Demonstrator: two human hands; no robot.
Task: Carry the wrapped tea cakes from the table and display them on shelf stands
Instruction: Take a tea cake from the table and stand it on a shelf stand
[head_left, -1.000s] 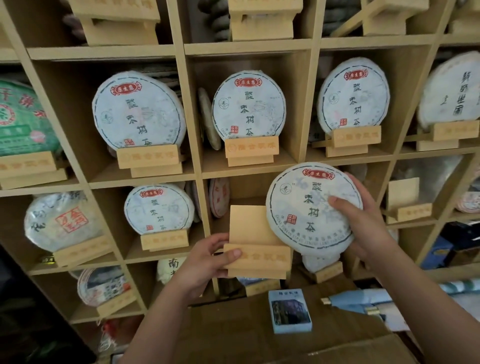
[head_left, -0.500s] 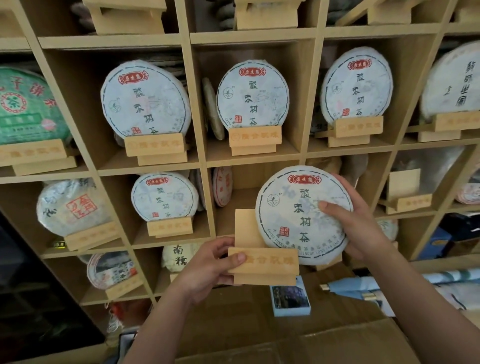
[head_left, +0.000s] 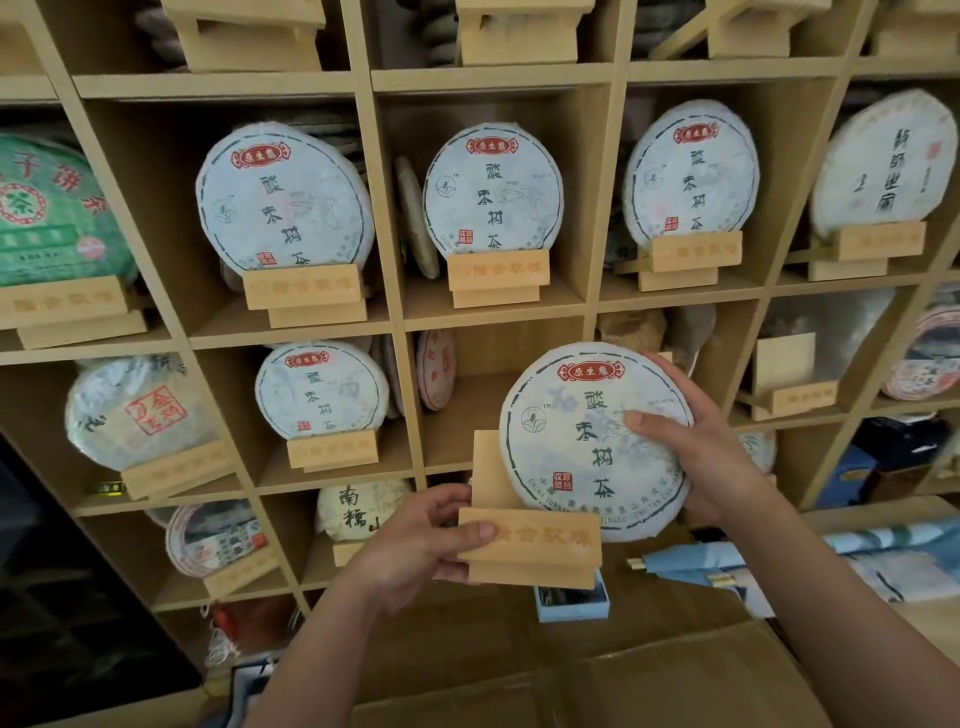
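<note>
My right hand (head_left: 696, 447) grips a round tea cake (head_left: 576, 441) wrapped in white paper with dark characters and a red label. Its lower edge sits behind the front lip of a wooden display stand (head_left: 530, 545), which my left hand (head_left: 421, 540) holds by its left end, thumb across the front. Both are in the air in front of the middle cubby (head_left: 467, 400) of the wooden shelf (head_left: 493, 78). Matching cakes stand on stands in the cubbies above (head_left: 493, 192) and to the left (head_left: 319, 389).
More wrapped cakes fill the neighbouring cubbies, among them a green one (head_left: 47, 213) at far left. An empty stand (head_left: 787, 384) sits in the cubby to the right. A brown cardboard box (head_left: 571, 675) lies below my arms, with a small blue box (head_left: 571, 603) and rolled blue packages (head_left: 779, 556) at the right.
The cake moved left and down until its lower edge dropped behind the stand's front lip. My left hand kept hold of the stand. The view tilted slightly downward.
</note>
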